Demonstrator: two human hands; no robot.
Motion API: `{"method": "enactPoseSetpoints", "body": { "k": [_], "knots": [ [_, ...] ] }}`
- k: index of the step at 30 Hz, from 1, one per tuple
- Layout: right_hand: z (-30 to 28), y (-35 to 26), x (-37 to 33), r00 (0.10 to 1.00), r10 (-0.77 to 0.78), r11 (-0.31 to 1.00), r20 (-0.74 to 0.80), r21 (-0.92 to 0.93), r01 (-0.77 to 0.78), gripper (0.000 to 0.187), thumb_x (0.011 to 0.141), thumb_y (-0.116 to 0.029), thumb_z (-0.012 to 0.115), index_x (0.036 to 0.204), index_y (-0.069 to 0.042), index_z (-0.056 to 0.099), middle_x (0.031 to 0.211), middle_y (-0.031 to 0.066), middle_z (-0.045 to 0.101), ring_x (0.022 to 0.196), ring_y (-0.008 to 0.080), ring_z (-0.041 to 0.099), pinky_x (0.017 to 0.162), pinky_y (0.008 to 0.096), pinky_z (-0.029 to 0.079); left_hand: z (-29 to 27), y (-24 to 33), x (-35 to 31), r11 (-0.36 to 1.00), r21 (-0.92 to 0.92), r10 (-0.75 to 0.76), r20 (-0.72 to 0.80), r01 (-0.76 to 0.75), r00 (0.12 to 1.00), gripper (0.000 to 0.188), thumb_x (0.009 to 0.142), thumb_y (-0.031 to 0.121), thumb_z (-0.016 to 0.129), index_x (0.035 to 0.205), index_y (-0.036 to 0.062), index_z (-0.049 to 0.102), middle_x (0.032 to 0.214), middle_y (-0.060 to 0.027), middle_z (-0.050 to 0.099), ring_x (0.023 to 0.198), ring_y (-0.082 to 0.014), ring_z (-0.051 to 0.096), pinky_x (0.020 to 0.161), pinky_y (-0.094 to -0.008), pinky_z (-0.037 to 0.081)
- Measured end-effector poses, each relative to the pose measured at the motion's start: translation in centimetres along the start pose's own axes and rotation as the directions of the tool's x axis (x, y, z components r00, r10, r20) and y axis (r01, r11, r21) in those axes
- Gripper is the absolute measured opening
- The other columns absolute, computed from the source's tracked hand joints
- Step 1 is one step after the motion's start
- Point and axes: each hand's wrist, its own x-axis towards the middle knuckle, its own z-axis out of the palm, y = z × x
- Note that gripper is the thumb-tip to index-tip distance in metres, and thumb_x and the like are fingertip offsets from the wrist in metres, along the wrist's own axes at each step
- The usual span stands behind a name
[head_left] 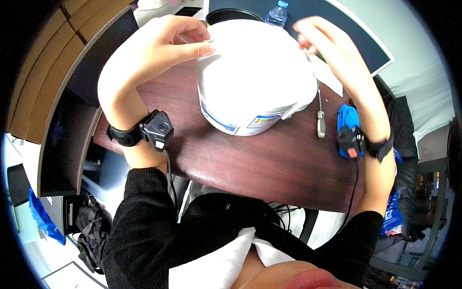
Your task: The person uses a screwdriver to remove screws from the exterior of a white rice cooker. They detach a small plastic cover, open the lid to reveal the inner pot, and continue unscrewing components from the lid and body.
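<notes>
A large white bucket (255, 72) with a blue-and-white label stands on the dark reddish-brown table; its top is washed out by glare, so I cannot tell whether a lid is on. My left hand (180, 41) pinches its left rim between thumb and fingers, the thumb lying on top. On the opposite side my right hand (325, 41) bends its fingers closed at the right rim. What those fingers hold is hidden. A screwdriver (321, 123) with a grey handle lies right of the bucket, below my right hand.
A clear bottle with a blue cap (277, 14) and a black round container (233, 16) stand behind the bucket. White paper (328, 77) and a blue cloth item (347, 120) lie at right. The table's front edge (269, 197) curves before me; open shelving (72, 115) is at left.
</notes>
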Motion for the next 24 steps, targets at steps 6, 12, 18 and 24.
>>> {"method": "enactPoseSetpoints", "body": {
  "k": [6,12,18,24],
  "knots": [
    [1.9,0.0,6.7,0.855,0.378,0.862,0.355,0.203,-0.465,0.062,0.091,-0.051,0.061,0.122,0.002,0.059,0.107,0.0174,0.066,0.089,0.0223,0.062,0.079,0.0325,0.052,0.9,-0.8,0.3,0.993,-0.094,0.068,0.041,-0.064,0.997,0.040,0.082,0.037,0.073,0.104,0.0036,0.068,0.095,-0.0115,0.069,0.087,-0.0200,0.066,0.078,-0.0293,0.052],
    [4.7,-1.6,9.9,0.645,0.577,0.662,0.502,0.175,-0.729,0.042,0.097,-0.043,0.054,0.095,-0.001,0.062,0.070,0.0018,0.059,0.053,0.0092,0.053,0.048,0.0217,0.045,-3.0,0.6,-0.5,0.988,-0.155,0.038,0.226,-0.003,0.973,0.038,0.087,0.033,0.068,0.104,-0.0009,0.067,0.093,-0.0162,0.070,0.086,-0.0243,0.068,0.077,-0.0301,0.052],
    [4.8,-0.2,9.8,0.708,0.536,0.664,0.459,0.289,-0.690,0.033,0.097,-0.037,0.057,0.081,-0.008,0.058,0.058,-0.0080,0.047,0.041,-0.0013,0.038,0.036,0.0152,0.032,-4.1,-0.2,-0.8,0.986,-0.162,0.078,0.232,-0.041,0.970,0.038,0.088,0.034,0.066,0.097,-0.0037,0.068,0.087,-0.0184,0.070,0.080,-0.0231,0.069,0.073,-0.0306,0.053],
    [1.7,-0.6,8.3,0.822,0.325,0.468,0.468,0.675,-0.570,0.037,0.098,-0.033,0.050,0.107,0.002,0.061,0.074,0.0053,0.062,0.049,0.0144,0.053,0.042,0.0243,0.045,-5.7,0.4,-0.8,0.963,-0.267,0.055,0.322,0.034,0.945,0.041,0.088,0.037,0.066,0.091,-0.0039,0.069,0.082,-0.0193,0.070,0.077,-0.0233,0.069,0.071,-0.0307,0.053]
  ]
}}
